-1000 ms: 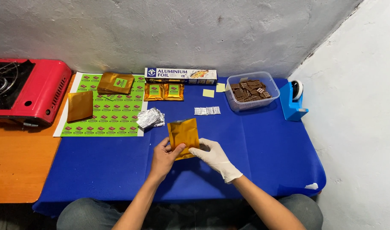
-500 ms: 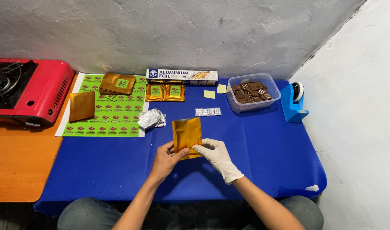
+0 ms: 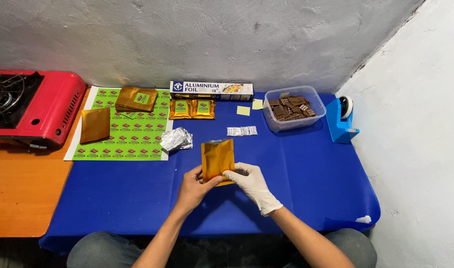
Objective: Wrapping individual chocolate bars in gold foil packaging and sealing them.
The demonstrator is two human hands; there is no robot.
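Note:
Both hands hold one gold foil pouch upright above the blue table, its mouth at the top showing silver lining. My bare left hand grips the pouch's lower left corner. My right hand, in a white glove, pinches the lower right edge. A crumpled foil-wrapped piece lies just left of the pouch on the cloth.
A green sticker sheet carries a stack of gold pouches and a single one. Along the wall: foil box, two labelled pouches, a tub of chocolate pieces, small white sachets, blue tape dispenser, red stove.
The pouch has been turned from tilted to upright between my hands. Both hands stay on its lower edge.

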